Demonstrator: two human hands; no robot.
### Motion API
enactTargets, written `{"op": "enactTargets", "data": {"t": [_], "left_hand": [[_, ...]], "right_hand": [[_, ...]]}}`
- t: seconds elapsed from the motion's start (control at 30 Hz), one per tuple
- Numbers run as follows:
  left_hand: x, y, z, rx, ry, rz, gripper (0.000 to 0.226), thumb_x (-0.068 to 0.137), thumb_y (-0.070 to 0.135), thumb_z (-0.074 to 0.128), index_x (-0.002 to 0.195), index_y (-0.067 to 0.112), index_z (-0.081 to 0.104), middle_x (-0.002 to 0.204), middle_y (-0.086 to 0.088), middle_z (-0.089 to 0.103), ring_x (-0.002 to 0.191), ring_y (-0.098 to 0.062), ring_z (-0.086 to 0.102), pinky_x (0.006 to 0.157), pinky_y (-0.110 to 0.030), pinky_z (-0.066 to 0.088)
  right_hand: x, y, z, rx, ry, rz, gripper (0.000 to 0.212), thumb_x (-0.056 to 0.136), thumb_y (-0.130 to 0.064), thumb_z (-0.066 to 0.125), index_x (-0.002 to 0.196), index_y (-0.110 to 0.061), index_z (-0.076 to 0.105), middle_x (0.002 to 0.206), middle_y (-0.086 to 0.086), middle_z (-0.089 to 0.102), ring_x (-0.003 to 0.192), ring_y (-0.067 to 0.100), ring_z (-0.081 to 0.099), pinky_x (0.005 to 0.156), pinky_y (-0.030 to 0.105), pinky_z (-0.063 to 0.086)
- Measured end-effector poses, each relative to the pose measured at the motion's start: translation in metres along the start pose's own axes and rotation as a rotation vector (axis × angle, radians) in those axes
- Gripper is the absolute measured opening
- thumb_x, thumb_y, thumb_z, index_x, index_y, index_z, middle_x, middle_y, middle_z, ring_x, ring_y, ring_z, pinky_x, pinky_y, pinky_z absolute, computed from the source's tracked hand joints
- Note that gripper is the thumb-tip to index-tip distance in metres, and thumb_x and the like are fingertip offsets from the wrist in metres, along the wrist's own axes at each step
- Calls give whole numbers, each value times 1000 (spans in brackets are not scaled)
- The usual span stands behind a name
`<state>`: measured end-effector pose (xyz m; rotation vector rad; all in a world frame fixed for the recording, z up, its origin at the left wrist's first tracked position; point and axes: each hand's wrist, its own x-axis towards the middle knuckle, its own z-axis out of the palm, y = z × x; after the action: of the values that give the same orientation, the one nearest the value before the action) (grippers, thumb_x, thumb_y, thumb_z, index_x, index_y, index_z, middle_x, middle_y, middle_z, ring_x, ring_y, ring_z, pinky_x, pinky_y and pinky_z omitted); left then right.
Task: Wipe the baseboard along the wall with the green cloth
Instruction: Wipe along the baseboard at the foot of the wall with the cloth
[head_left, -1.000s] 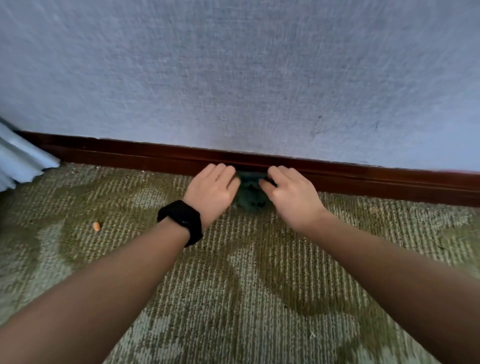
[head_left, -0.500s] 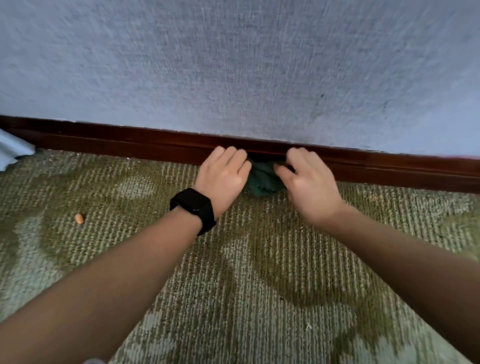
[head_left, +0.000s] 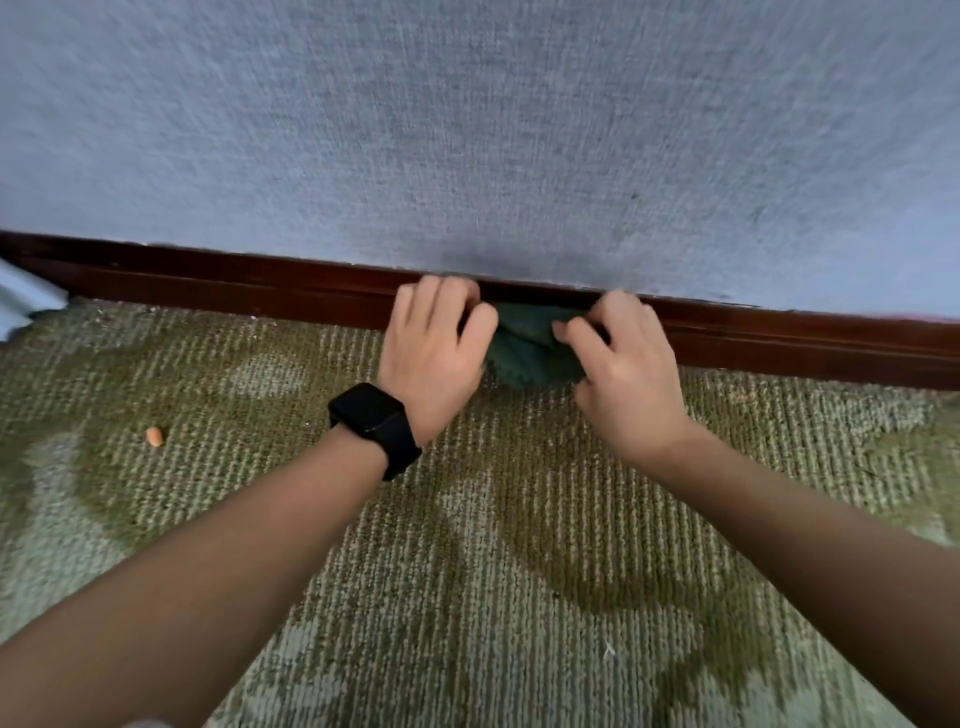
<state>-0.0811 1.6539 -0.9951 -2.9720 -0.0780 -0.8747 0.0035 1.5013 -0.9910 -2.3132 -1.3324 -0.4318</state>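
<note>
Green cloth (head_left: 530, 353): bunched into a soft wad at 12 o'clock from you, pressed to the face of the dark wooden baseboard (head_left: 234, 291), its lower edge touching the carpet (head_left: 467, 545).

Left hand (head_left: 434, 358): at the cloth's 9 o'clock, fingers curled over its upper left edge and knuckles against the board. Black watch (head_left: 376, 423) on that wrist.

Right hand (head_left: 623, 374): at the cloth's 3 o'clock, thumb and curled fingers pinching the right side of the wad.

Handling, as a judgement: the cloth looks light, limp and fluffy. It will fold and slip out of shape rather than hold an edge, and it should drag a little on the wood. Take it by the bunched sides as you have it, with a flat pad of fabric between your fingers and the board. Press in towards the wall (head_left: 467, 130), not down, or the pile will snag the lower edge.

Baseboard runs on towards 9 and 3 o'clock. A small orange scrap (head_left: 154, 436) lies on the carpet at 9 o'clock, well apart.
</note>
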Motion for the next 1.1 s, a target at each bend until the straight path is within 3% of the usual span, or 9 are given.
{"op": "enactTargets", "data": {"t": [0.1,0.2,0.27,0.47,0.57,0.67,0.83,0.97,1.1], "left_hand": [[4,0,-3,-54,8,43,14,71,-1,47,84,1,44,88,-26,66,86,-31,42,69,-37,31],[-1,-4,-2,-50,-162,161,25,75,-1,41,81,-7,65,95,-27,68,83,-36,65,70,-38,53],[-4,-6,0,-51,-215,187,30,78,-2,39,82,-9,68,97,-28,68,81,-37,67,69,-38,57],[-4,4,6,-119,-150,226,27,80,-3,44,82,-9,71,87,-22,71,76,-30,69,67,-32,58],[-3,29,19,-175,-131,257,31,78,-1,43,84,-6,73,85,-15,73,78,-24,70,69,-31,59],[3,54,30,-254,-102,210,31,79,0,43,86,-6,73,86,-14,73,80,-23,70,72,-31,59],[-4,23,16,-174,-130,296,27,80,-2,47,88,-6,73,88,-16,73,81,-25,70,79,-36,56],[-13,-19,-4,-58,-154,208,22,70,-9,58,89,-14,69,92,-27,70,86,-40,68,76,-56,50],[-21,-28,-4,-6,-148,218,26,80,-5,47,92,-14,69,96,-27,69,89,-41,67,83,-55,47]], "right_hand": [[11,-3,-2,5,34,23,35,51,23,59,84,9,63,75,24,55,74,29,37,59,34,29],[11,-2,3,-56,-32,-33,42,51,20,68,91,9,66,74,25,58,69,34,55,57,32,42],[8,2,6,-64,-47,-52,43,53,19,69,95,9,66,75,25,59,67,35,59,56,33,46],[0,18,-3,-106,-106,-114,38,71,1,40,96,4,68,82,22,64,71,33,61,59,32,47],[-18,40,-16,-172,-129,-77,31,67,7,52,92,5,70,81,22,64,71,34,61,59,34,48],[-29,50,-22,-171,-134,48,41,52,20,69,90,7,70,81,24,63,72,38,61,60,39,51],[-25,29,-8,-54,-122,127,43,51,22,70,92,9,69,83,24,63,73,38,60,64,42,54],[-6,-4,14,89,-123,125,45,53,21,71,96,8,68,84,23,64,73,35,60,64,38,54],[2,-14,17,114,-103,88,43,52,21,70,93,7,69,83,23,63,72,35,60,61,33,49]]}}
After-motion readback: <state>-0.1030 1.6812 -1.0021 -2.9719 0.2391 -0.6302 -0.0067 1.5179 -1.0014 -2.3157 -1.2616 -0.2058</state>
